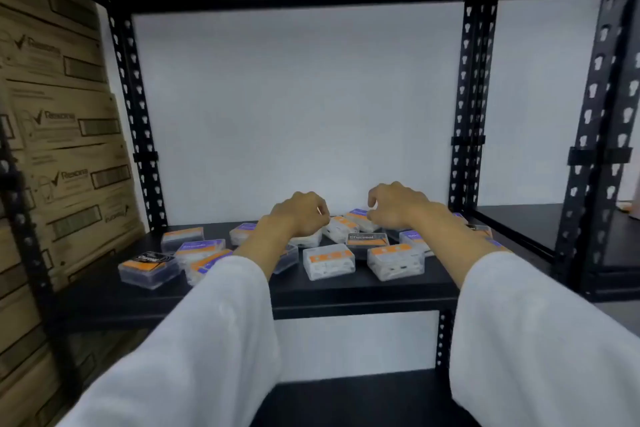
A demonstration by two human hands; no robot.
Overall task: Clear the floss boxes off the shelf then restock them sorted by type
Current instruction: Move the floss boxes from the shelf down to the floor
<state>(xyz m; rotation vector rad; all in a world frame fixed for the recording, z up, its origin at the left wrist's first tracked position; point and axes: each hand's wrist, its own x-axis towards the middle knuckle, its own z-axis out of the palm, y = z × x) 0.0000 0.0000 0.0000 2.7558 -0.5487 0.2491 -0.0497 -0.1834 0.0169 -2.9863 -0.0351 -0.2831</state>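
Stock on the black metal shelf board (346, 284): a loose scatter of small clear plastic floss boxes (329, 261) with orange, purple and black labels, lying flat or slightly tilted and unsorted across the board's middle and left.

- Black-labelled "Charcoal" box (148, 267), front left, nearest the board's edge.
- Second "Charcoal" box (367, 241), centre, just behind two orange-banded boxes.
- Orange-banded clear box (396, 260), front right of centre, just beside its twin.
- Purple-labelled box (199, 248), left group, touching its neighbours.

Left hand (300, 215): palm down over the centre of the pile, fingers curled downward toward a white box beneath; whether it grips that box cannot be told.

Right hand (398, 206): palm down over the rear boxes, fingers curled, fingertips close to a purple-and-orange box (360, 218); contact cannot be told.

Both forearms in long white sleeves (214, 340), reaching in from the front.

Surroundings: black perforated steel uprights (465, 97) at the bay's corners, white back wall (294, 97), stacked brown printed cardboard cartons (59, 135) at left, a second black shelf bay (554, 229) at right, a lower shelf board (353, 395) beneath.
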